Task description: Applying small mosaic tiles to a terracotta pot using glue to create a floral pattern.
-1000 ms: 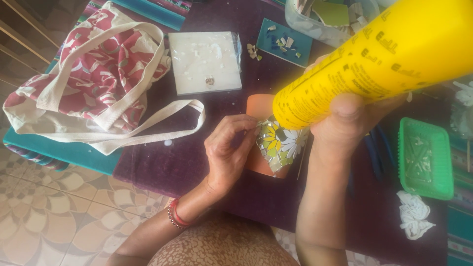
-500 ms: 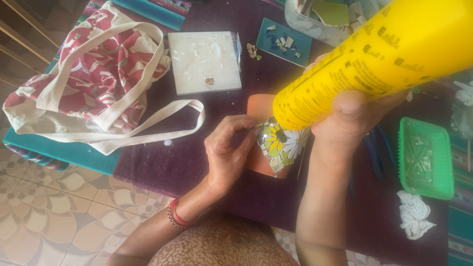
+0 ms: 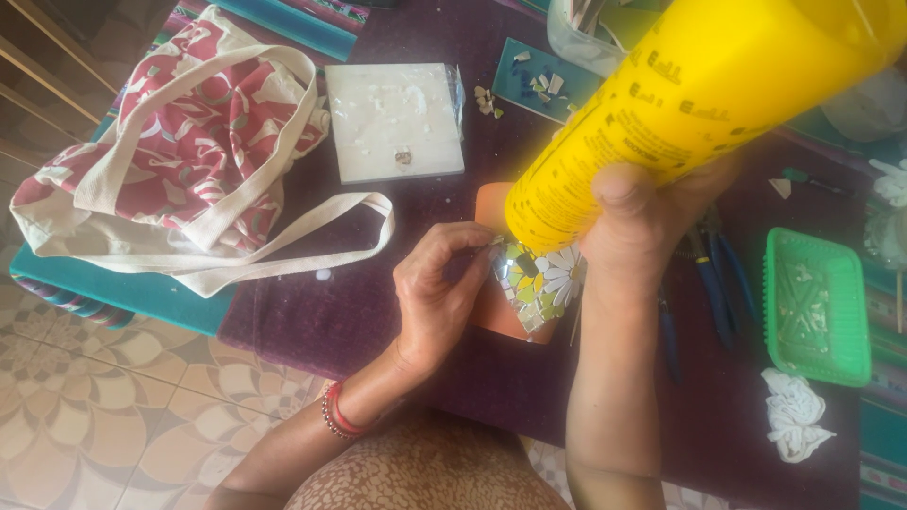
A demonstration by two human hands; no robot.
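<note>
The yellow bottle [image 3: 699, 94] runs out past the top and right edges, and its nozzle end hides part of the clay pot [image 3: 501, 283], so whether the tip touches the mosaic cannot be told. The left fingers [image 3: 463, 250] pinch something at the pot's rim that is too small to make out. The blue pliers [image 3: 718, 274] lie partly behind the right hand [image 3: 642, 222], and the clear tub [image 3: 581, 33] is cut off at the top.
</note>
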